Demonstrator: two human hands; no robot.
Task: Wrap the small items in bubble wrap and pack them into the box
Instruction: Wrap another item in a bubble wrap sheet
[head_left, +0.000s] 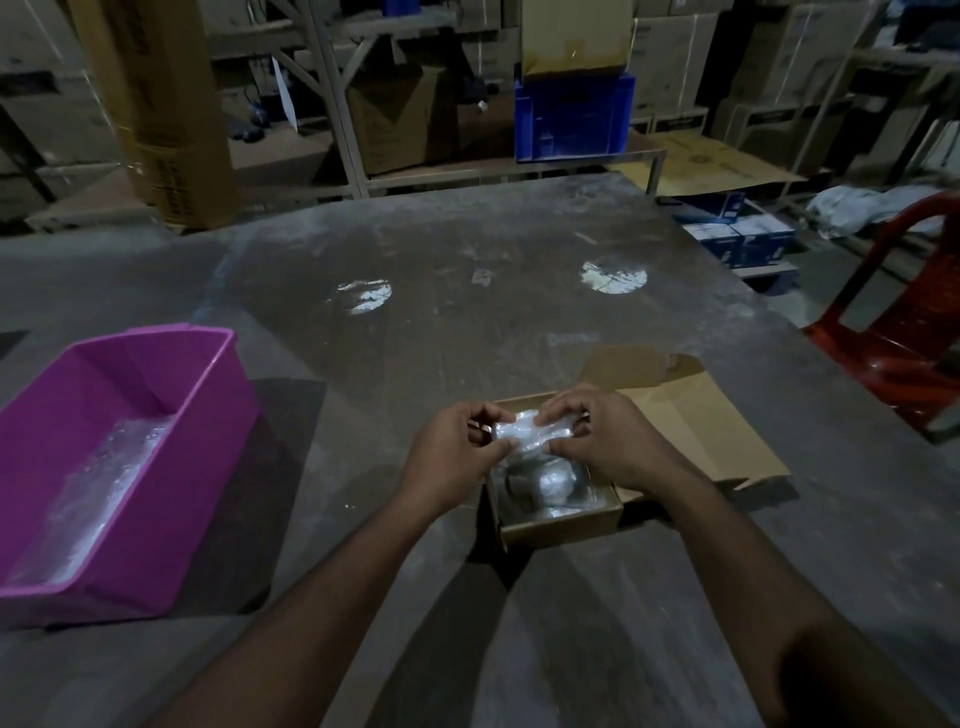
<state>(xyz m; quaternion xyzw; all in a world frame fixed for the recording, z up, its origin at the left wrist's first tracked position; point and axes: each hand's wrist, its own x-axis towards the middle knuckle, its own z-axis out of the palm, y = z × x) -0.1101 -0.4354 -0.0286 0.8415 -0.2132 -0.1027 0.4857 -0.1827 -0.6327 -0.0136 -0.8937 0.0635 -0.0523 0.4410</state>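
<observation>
— Hands, nearest?
— Left hand (451, 453) and right hand (605, 441): fingers curled, pinching one bubble-wrapped bundle (530, 430) between them, above open cardboard box (561, 525).
— Elsewhere?
— Purple bin (171, 467), left, holding bubble wrap (98, 483).

Surface: grey, scuffed table (467, 249) filling mid-frame.
Left: purple bin (171, 467) resting on it.
Lower centre: open cardboard box (561, 527), flap lying right.

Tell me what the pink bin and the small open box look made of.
Pink bin: seemingly moulded plastic, smooth with a slight sheen and uniform colour. Small open box: looks like brown cardboard, matte, with a creased flap folded open to its right.
</observation>
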